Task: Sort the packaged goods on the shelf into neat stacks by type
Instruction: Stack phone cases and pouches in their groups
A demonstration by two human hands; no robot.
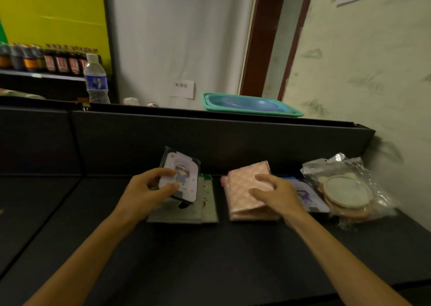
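My left hand [149, 190] grips a flat pack with a cartoon figure [184, 175], tilted up above a low stack of grey-green packs [205, 210] on the black shelf [210, 259]. To the right lies a stack of pink quilted packs [242, 189]; my right hand [277, 196] holds its right edge with curled fingers and thumb. Behind that hand a second cartoon pack [312, 200] lies flat, partly hidden. At the far right, round items in clear plastic bags [347, 193] are piled by the wall.
The shelf's black back panel [210, 140] rises just behind the packs. On its top ledge stand a water bottle [96, 79] and a green tray holding a blue basin [249, 105]. Dark bottles [58, 60] line a far shelf at the left. The wall bounds the right side.
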